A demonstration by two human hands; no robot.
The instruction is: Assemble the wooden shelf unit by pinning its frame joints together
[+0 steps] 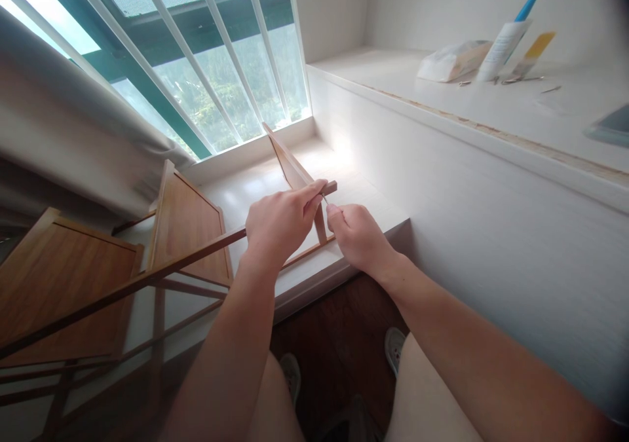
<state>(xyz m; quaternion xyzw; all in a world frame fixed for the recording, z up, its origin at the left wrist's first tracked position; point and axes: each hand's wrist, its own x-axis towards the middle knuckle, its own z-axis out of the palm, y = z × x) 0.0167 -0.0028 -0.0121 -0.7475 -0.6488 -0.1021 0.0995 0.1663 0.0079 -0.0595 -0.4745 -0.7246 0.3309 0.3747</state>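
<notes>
My left hand (282, 222) wraps its fingers round the wooden rail (196, 255) near its far end, at the middle of the frame, while my right hand (361, 236) pinches a thin metal piece (325, 199) just beside it; screw or pin, I cannot tell. I judge the step in hand to be working that piece at the rail. The next move seems to call for a steady rail and a small, well-aligned push or turn
</notes>
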